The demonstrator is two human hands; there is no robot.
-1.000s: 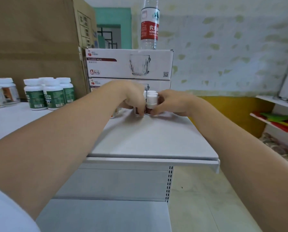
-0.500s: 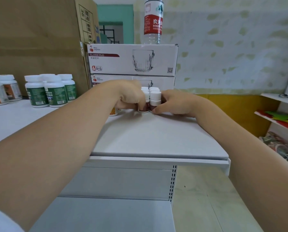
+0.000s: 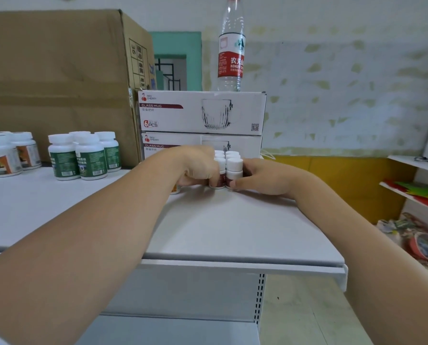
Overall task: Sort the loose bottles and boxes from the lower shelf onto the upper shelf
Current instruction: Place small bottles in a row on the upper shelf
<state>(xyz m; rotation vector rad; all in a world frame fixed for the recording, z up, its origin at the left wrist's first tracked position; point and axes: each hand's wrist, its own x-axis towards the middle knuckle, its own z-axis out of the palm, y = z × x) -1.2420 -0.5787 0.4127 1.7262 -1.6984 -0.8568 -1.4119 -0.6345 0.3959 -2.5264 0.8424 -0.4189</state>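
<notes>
Several small white-capped bottles with dark red labels (image 3: pixel 233 170) stand bunched together on the white upper shelf (image 3: pixel 233 232), in front of two stacked glass mug boxes (image 3: pixel 203 113). My left hand (image 3: pixel 198 168) curls round the left side of the bunch, fingers on the front left bottle. My right hand (image 3: pixel 262 178) wraps the right side, thumb on the front right bottle. Another small bottle with an orange label (image 3: pixel 175 189) peeks out under my left wrist. The lower shelf (image 3: pixel 173 329) shows at the bottom, with nothing visible on it.
Green-labelled white bottles (image 3: pixel 83 158) and orange-labelled ones (image 3: pixel 6 158) stand at the shelf's left. A large cardboard box (image 3: pixel 58 78) rises behind them. A water bottle (image 3: pixel 231 46) stands on the mug boxes. Another shelf rack with colourful goods (image 3: pixel 419 195) is on the right.
Both hands stay clasped round the small bottles in the same spot on the shelf. The view has shifted slightly closer and lower; nothing else moved.
</notes>
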